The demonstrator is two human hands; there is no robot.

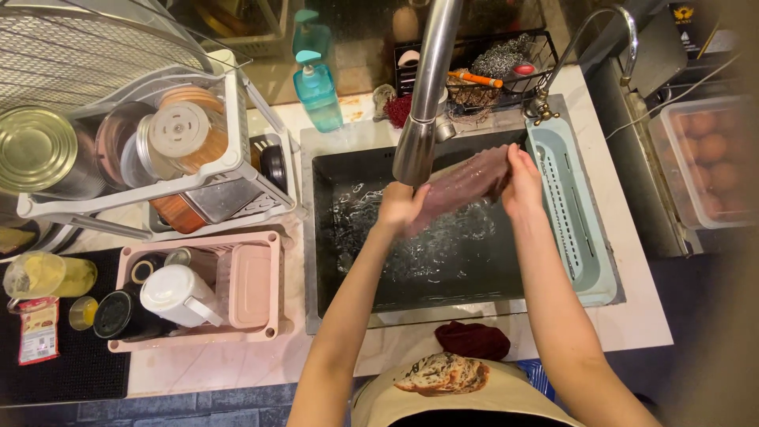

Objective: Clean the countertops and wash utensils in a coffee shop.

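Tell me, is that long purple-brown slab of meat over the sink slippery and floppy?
Probably slippery: the purple-brown slab of meat sits under the steel tap, above the wet black sink. Likely floppy too, since the left hand and right hand support both ends.

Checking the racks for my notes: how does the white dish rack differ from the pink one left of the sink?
The white dish rack sits further back and raised on legs, loaded with metal bowls and lids; the pink rack lies flat on the counter nearer the person, holding a white jug, a pink box and dark cups. Both stand left of the sink, apart from both hands.
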